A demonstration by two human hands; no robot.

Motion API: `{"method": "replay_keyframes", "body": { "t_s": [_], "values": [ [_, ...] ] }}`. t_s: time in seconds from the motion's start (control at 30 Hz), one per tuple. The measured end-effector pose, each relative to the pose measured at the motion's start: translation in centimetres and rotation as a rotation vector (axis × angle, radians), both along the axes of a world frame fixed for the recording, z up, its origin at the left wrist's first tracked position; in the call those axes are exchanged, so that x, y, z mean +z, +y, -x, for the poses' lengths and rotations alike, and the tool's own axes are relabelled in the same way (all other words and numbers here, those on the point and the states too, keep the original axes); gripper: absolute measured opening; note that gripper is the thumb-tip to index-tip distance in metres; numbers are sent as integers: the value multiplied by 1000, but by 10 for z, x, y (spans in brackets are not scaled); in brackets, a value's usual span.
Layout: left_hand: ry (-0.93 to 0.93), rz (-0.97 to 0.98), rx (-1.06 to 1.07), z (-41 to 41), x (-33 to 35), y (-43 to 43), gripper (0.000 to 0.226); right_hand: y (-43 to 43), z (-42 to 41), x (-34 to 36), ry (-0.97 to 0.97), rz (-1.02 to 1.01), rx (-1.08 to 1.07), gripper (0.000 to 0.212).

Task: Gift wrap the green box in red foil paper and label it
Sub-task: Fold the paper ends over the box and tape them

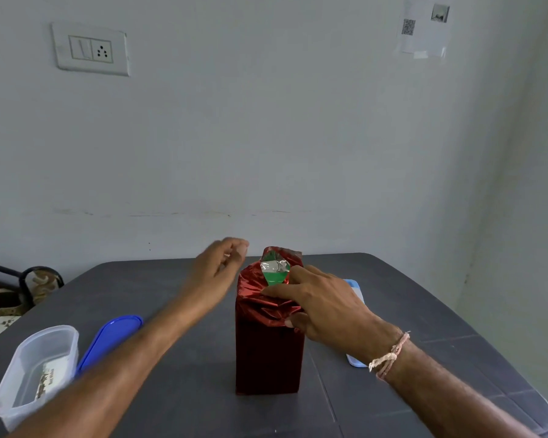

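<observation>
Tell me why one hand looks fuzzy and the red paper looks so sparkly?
In the head view, the left hand is smeared at its fingertips, which looks like motion blur; the right hand on the red paper is sharper. The paper's crinkled top catches light in bright patches, while its smooth front looks dark. The wide lens bends the table edges.

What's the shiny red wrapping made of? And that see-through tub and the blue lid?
The wrap looks like thin metallic foil: glossy red, silver inside, sharply crinkled. The tub is probably clear plastic, slightly frosted, see-through. The lid is likely smooth blue plastic, softly shiny.
</observation>
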State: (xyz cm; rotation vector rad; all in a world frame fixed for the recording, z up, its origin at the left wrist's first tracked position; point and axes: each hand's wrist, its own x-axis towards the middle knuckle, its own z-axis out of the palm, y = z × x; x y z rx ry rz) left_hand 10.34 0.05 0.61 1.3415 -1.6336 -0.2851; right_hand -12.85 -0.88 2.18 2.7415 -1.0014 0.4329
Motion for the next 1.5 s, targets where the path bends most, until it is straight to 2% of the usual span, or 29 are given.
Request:
{"method": "replay_keyframes", "body": {
  "t_s": [0.03,0.07,0.17,0.3,0.37,0.5,0.63,0.8,0.9,0.97,1.03,1.13,1.2,1.27,1.5],
  "values": [
    [42,-28,8,-2,8,-12,27,0,1,1,9,-10,1,63],
    [53,-78,-26,-4,16,-23,22,0,1,2,15,-19,2,63],
    [21,-244,-229,-8,33,-50,44,-1,3,6,33,-50,5,65],
    [-62,-394,-402,-1,53,-66,47,-3,2,7,50,-61,11,67],
    [-211,-414,-416,4,61,-68,46,-4,4,6,36,-72,17,67],
    [-577,-367,-378,5,71,-75,36,-4,5,5,10,-90,26,66],
    [-783,-288,-281,7,73,-84,22,-2,4,7,14,-102,23,66],
    [-1086,-56,-154,11,77,-84,29,0,3,8,30,-115,3,66],
    [-1178,113,-98,10,73,-83,40,1,3,9,40,-116,-3,66],
    [-1068,216,-81,10,70,-82,39,1,3,10,45,-112,-4,66],
    [-786,210,-83,10,68,-81,30,2,2,10,49,-117,-3,66],
    [-485,-84,-109,8,68,-80,19,3,2,10,41,-119,-6,67],
    [-304,-353,-146,6,69,-77,31,5,3,9,35,-118,-6,67],
    [-116,-533,-206,3,68,-75,35,6,3,10,35,-116,-6,67],
    [40,-500,-235,9,58,-78,23,8,2,11,42,-120,-14,68]
  ]
}}
